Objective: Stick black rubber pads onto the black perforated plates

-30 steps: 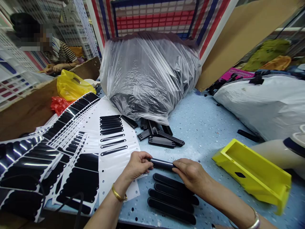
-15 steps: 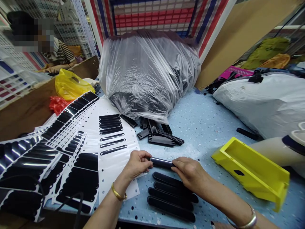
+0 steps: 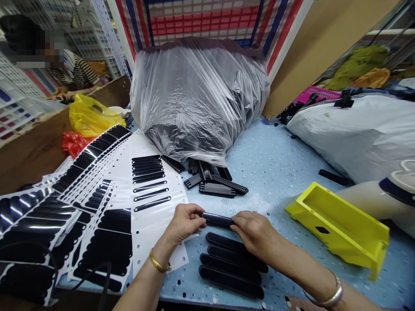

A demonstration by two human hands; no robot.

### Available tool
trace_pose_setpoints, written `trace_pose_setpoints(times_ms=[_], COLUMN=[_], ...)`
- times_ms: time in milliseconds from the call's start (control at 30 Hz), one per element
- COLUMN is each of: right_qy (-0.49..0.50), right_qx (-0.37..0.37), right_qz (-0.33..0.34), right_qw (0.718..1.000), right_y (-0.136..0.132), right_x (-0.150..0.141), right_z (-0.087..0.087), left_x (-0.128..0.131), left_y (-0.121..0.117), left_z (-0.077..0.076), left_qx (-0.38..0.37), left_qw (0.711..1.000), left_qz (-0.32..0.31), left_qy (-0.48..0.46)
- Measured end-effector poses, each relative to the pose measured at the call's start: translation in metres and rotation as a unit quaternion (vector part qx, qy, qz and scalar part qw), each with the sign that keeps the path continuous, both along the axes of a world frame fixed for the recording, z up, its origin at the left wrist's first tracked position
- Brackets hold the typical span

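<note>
My left hand (image 3: 188, 221) pinches the left end of a narrow black strip (image 3: 218, 219) with rounded ends. The fingers of my right hand (image 3: 251, 231) are closed on its other end, so the strip spans both hands just above the table. Below it several similar black strips (image 3: 231, 276) lie side by side on the blue speckled table, partly covered by my right forearm. To the left is a white backing sheet (image 3: 158, 233) bearing a column of slim black stickers (image 3: 151, 186). Loose black pieces with a mesh pattern (image 3: 220, 183) are piled beyond my hands.
A large clear plastic bag (image 3: 197, 99) of dark parts stands behind the pile. At right are a yellow plastic bin (image 3: 337, 233) and a white sack (image 3: 353, 125). Many sticker sheets (image 3: 103, 242) overlap at left, near a yellow bag (image 3: 92, 114). Another person (image 3: 78, 71) sits far left.
The whole view has shifted slightly, with things appearing a little further left. Both hands keep the same hold on the black strip.
</note>
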State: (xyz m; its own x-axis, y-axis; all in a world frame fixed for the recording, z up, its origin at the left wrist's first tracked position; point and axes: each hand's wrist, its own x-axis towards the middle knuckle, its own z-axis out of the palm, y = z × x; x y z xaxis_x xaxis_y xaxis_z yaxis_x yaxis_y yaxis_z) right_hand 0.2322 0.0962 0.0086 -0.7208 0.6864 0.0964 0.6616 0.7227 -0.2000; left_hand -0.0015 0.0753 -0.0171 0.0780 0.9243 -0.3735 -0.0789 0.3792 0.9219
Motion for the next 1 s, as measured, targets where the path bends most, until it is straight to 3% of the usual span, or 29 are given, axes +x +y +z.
trace_pose_setpoints(times_ms=[533, 1000], right_qy=[-0.002, 0.008], right_qx=[-0.014, -0.030], right_qz=[-0.011, -0.021], right_qw=[1.000, 0.999], right_y=[-0.0005, -0.0003], right_x=[-0.0055, -0.0053], right_z=[0.0066, 0.0053], left_x=[0.0069, 0.0057], left_y=[0.0020, 0.0036], left_z=[0.0036, 0.0063], left_qx=[0.005, -0.014], left_qw=[0.998, 0.999], left_qz=[0.040, 0.033], left_qy=[0.044, 0.037])
